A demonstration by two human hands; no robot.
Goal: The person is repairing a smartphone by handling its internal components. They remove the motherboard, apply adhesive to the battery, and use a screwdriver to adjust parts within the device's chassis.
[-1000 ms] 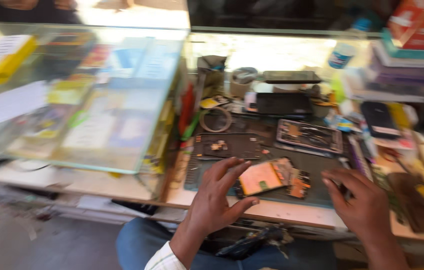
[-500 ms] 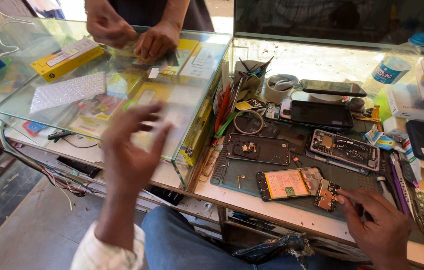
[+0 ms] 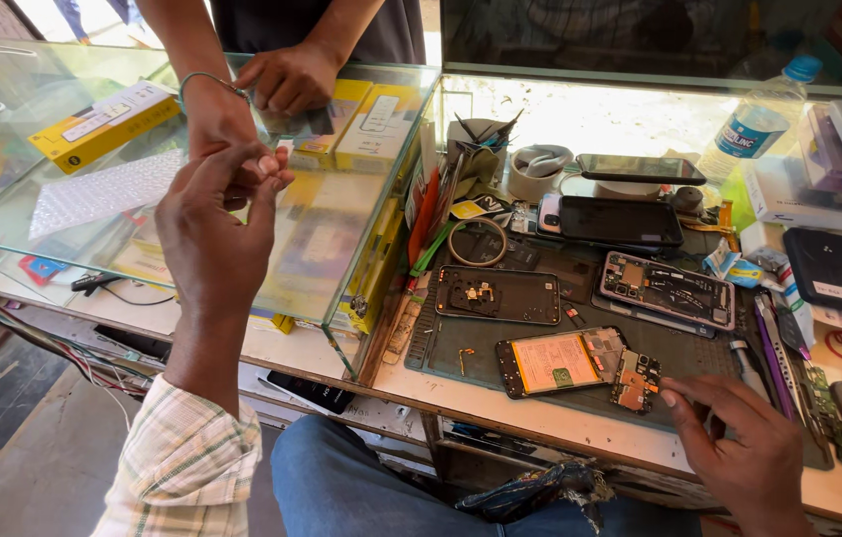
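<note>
My left hand [image 3: 217, 229] is raised over the glass display counter [image 3: 341, 249], its fingertips pinched together and touching the fingers of another person's hand [image 3: 214, 114]; I cannot see anything between them. My right hand [image 3: 739, 447] rests on the front edge of the dark work mat [image 3: 441, 348], fingers loosely bent and holding nothing I can see. Its index fingertip is just right of a small circuit board [image 3: 635, 383]. That board lies beside an opened phone [image 3: 560, 360] with an orange inside.
Another person's second hand [image 3: 292, 75] rests on the glass by yellow boxes [image 3: 103, 124]. On the mat lie a dark phone frame [image 3: 499, 295] and another opened phone [image 3: 670, 288]. Behind are black phones [image 3: 620, 221] and a water bottle [image 3: 754, 124]. Tools line the right side.
My left hand left the opened phone, rose over the glass counter and closed its fingers at the other person's hand. My right hand stayed at the mat's front right.
</note>
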